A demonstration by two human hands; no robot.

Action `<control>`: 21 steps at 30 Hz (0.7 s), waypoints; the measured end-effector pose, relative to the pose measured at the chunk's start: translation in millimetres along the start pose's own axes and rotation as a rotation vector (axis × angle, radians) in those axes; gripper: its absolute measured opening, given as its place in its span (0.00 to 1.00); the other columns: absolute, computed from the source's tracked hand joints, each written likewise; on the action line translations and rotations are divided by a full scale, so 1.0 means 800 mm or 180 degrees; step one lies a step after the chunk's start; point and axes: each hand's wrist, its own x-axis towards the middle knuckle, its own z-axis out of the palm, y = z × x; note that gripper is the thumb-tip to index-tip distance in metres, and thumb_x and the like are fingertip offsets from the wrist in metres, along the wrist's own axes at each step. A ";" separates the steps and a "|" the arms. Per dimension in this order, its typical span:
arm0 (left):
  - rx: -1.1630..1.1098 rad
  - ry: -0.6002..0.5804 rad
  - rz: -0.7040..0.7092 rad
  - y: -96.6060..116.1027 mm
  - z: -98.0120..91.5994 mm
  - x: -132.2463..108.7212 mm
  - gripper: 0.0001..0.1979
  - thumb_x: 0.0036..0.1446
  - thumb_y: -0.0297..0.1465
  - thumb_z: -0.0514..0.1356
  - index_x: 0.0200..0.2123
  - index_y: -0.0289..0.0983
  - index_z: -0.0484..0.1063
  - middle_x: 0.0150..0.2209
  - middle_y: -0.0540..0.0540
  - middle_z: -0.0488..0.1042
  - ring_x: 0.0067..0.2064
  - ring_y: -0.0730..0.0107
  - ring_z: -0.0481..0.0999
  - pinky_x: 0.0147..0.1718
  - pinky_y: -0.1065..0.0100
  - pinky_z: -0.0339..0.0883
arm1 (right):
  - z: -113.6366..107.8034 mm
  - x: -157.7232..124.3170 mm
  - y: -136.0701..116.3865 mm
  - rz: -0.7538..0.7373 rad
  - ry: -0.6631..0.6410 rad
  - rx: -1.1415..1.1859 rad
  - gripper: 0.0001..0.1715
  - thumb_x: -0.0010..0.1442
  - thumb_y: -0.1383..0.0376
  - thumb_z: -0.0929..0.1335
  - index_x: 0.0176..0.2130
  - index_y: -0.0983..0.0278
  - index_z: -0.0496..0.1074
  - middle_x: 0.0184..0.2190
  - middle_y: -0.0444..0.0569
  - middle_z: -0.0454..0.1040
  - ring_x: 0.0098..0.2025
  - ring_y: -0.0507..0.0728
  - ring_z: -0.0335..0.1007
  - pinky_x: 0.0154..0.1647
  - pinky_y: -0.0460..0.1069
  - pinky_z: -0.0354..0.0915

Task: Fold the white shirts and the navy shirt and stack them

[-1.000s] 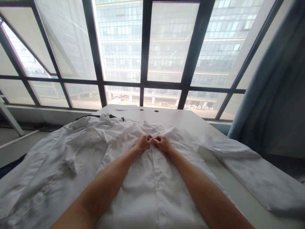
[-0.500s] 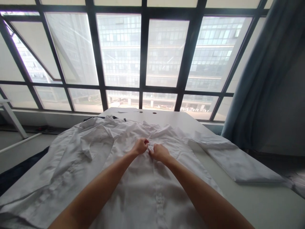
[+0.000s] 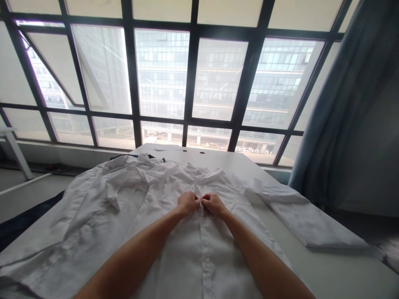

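Note:
A white button-up shirt [image 3: 177, 253] lies spread on the table, its collar end away from me and its front placket running down the middle. My left hand [image 3: 188, 202] is closed, pinching the shirt at the placket's edge. Just to its right, my right hand [image 3: 213, 204] is also closed, thumb and finger pinching the same front edge. The fingertips of both hands almost meet there. Whether a button sits between them is too small to make out. The right sleeve [image 3: 289, 211] stretches out flat over the table.
More crumpled white cloth [image 3: 93, 207] covers the left side of the white table [image 3: 330, 265]. Dark cloth [image 3: 28, 214] hangs at the left edge. Large framed windows [image 3: 162, 74] rise behind, and a grey-blue curtain [image 3: 336, 108] hangs at the right.
Both hands have moved slightly down the placket towards me and drawn closer together. They still pinch the shirt. The view has tilted up a little.

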 end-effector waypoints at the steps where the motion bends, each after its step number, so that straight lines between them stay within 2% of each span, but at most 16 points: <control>1: -0.0123 -0.0080 -0.0022 -0.001 -0.001 0.003 0.04 0.48 0.26 0.62 0.23 0.36 0.77 0.23 0.46 0.73 0.36 0.60 0.76 0.35 0.69 0.63 | 0.000 0.001 0.000 0.0026 -0.0020 0.0070 0.05 0.50 0.69 0.65 0.26 0.65 0.72 0.14 0.40 0.69 0.16 0.49 0.64 0.17 0.42 0.56; 4: -0.0471 -0.0339 -0.0077 -0.006 -0.004 0.009 0.10 0.49 0.26 0.63 0.17 0.35 0.70 0.16 0.52 0.64 0.27 0.69 0.70 0.27 0.73 0.58 | 0.001 0.002 0.001 0.0041 -0.0034 0.0248 0.04 0.50 0.70 0.65 0.27 0.65 0.70 0.15 0.39 0.67 0.15 0.49 0.63 0.15 0.42 0.56; 7: -0.0903 -0.0599 -0.0297 -0.012 -0.005 0.014 0.15 0.54 0.29 0.60 0.17 0.35 0.66 0.14 0.55 0.59 0.19 0.76 0.61 0.20 0.74 0.52 | 0.002 0.003 0.002 0.0065 -0.0053 0.0530 0.02 0.50 0.69 0.65 0.27 0.64 0.69 0.14 0.37 0.65 0.14 0.49 0.62 0.15 0.42 0.55; 9: -0.1165 -0.0759 -0.0466 -0.014 -0.005 0.017 0.16 0.57 0.31 0.58 0.18 0.35 0.66 0.14 0.55 0.60 0.16 0.77 0.59 0.17 0.74 0.50 | 0.002 0.003 0.003 0.0081 -0.0072 0.0686 0.01 0.49 0.69 0.66 0.28 0.64 0.68 0.14 0.37 0.65 0.14 0.49 0.61 0.14 0.42 0.55; 13: -0.1623 -0.1021 -0.0576 -0.013 -0.005 0.019 0.14 0.58 0.33 0.58 0.21 0.34 0.66 0.19 0.52 0.67 0.16 0.79 0.63 0.15 0.76 0.49 | 0.001 0.003 0.006 -0.0035 -0.0065 0.0833 0.02 0.49 0.68 0.67 0.28 0.63 0.67 0.17 0.37 0.67 0.15 0.49 0.62 0.14 0.43 0.56; 17: -0.1879 -0.1051 -0.0586 -0.009 -0.007 0.016 0.13 0.57 0.32 0.59 0.22 0.34 0.67 0.21 0.52 0.70 0.16 0.81 0.64 0.14 0.76 0.49 | 0.000 0.001 0.006 -0.0030 -0.0089 0.0961 0.04 0.49 0.67 0.67 0.28 0.63 0.66 0.17 0.37 0.66 0.16 0.49 0.63 0.15 0.43 0.59; 21: -0.1955 -0.1011 -0.0574 -0.006 -0.006 0.015 0.13 0.55 0.32 0.60 0.21 0.33 0.67 0.20 0.52 0.69 0.15 0.81 0.62 0.14 0.76 0.48 | -0.002 -0.002 0.001 0.0016 -0.0027 0.0995 0.04 0.48 0.67 0.68 0.28 0.64 0.67 0.17 0.37 0.67 0.15 0.49 0.62 0.14 0.42 0.56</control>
